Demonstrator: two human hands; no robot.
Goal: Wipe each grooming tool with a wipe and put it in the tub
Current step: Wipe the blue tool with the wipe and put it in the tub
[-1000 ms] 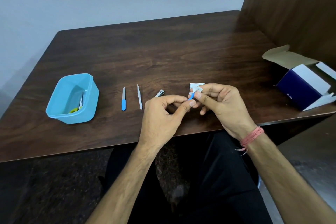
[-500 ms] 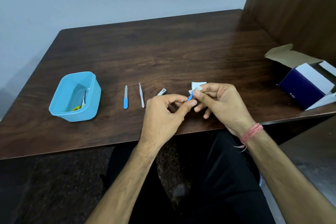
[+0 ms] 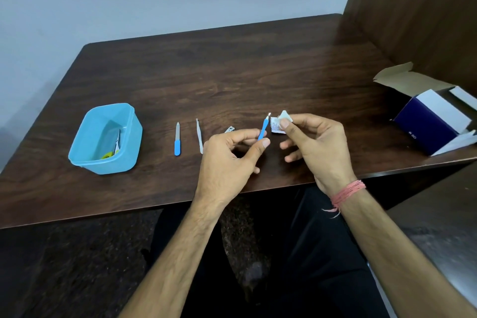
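My left hand [image 3: 231,156] pinches a small blue-handled tool [image 3: 263,128] between thumb and forefinger, its metal tip pointing up. A little to its right, my right hand [image 3: 316,143] pinches a folded white wipe [image 3: 284,115], which does not touch the tool. A white sachet [image 3: 276,127] lies on the table between my hands. The blue tub [image 3: 85,161] stands at the left with small scissors [image 3: 116,147] inside. On the table between tub and hands lie a blue-handled nail file [image 3: 177,139], a white tweezers [image 3: 199,135] and a metal nail clipper [image 3: 229,129], partly hidden by my left hand.
An open blue and white cardboard box [image 3: 436,119] sits at the right edge of the dark wooden table [image 3: 232,72]. A wooden panel [image 3: 418,8] rises along the right side. The table's front edge runs just under my wrists.
My hands have drawn apart: the wipe has come off the blue tool, and the tool's tip now stands free and upright.
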